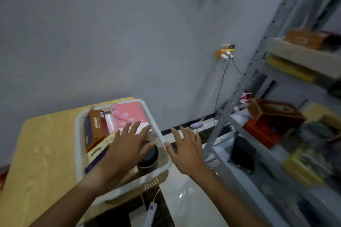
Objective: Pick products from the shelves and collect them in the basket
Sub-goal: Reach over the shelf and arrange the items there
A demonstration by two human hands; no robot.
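Basket (79,145), white plastic, sits on the yellow bench (42,153) at its right near corner, overhanging the edge. Inside: orange box (96,129) at left, pink flowered box (127,114) at far side, dark round jar (149,155) at near right. Left hand (127,145) reaches over the basket, fingers spread flat, resting on the jar and pink box. Right hand (186,149) hovers just right of the basket rim, fingers straight and spread, holding nothing. Metal shelves (276,153) with blurred boxes stand at right.
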